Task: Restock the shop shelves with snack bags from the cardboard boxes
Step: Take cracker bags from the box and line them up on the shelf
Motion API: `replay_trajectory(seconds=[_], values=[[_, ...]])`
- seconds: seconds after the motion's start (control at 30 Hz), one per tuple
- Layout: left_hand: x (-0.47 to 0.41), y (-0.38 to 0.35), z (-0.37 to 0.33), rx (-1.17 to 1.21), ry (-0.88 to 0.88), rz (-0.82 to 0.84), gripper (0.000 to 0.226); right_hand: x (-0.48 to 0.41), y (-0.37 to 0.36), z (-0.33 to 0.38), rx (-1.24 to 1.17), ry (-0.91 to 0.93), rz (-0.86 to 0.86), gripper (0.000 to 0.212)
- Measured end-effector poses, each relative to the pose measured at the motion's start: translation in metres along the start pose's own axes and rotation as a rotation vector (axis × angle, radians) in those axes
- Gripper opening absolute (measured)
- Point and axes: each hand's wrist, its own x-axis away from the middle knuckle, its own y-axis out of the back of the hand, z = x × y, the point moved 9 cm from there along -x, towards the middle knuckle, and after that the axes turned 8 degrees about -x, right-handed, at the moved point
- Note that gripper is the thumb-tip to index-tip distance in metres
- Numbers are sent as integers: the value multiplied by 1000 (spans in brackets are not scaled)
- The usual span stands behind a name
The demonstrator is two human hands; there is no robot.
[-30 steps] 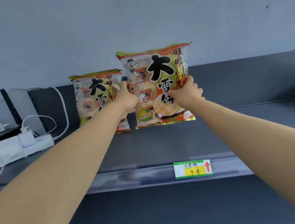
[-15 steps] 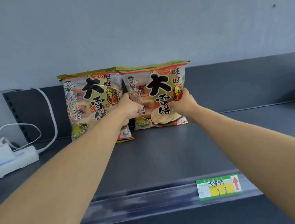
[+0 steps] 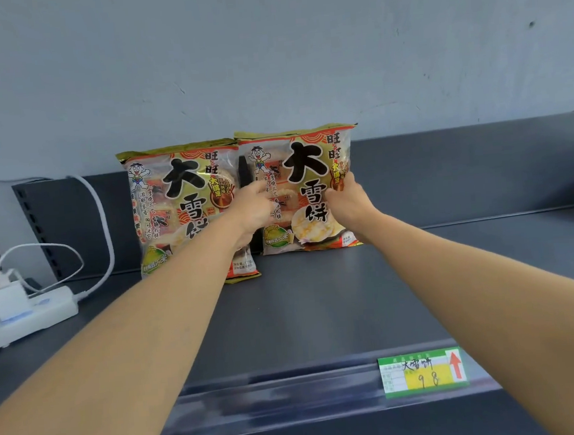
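Rice cracker bag (image 3: 304,168) upright on the shelf (image 3: 320,310)
Right hand (image 3: 348,200) grips its right edge; left hand (image 3: 252,208) blurs at the left edge, grip unclear; twin bag (image 3: 174,205) just beside

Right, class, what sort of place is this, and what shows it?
Probably a small shop: a dark metal shelf with a handwritten price label on its front rail, and the left snack bag and right snack bag, identical, standing side by side.
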Motion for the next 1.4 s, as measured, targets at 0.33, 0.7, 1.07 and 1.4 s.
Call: replay_trajectory(seconds=[0.33,0.7,1.07,1.4], values=[[14,-12,-4,-254,-30,-46,45,14,14,2,265,131,-35,39],[66,-67,-55,-519,-297,10,27,77,49,2,596,196,177,45],[92,-27,-57,-619,-339,-200,37,72,53,23,252,72,56,88],[71,20,-15,-563,-207,-327,64,48,27,12,62,-68,-166,71]])
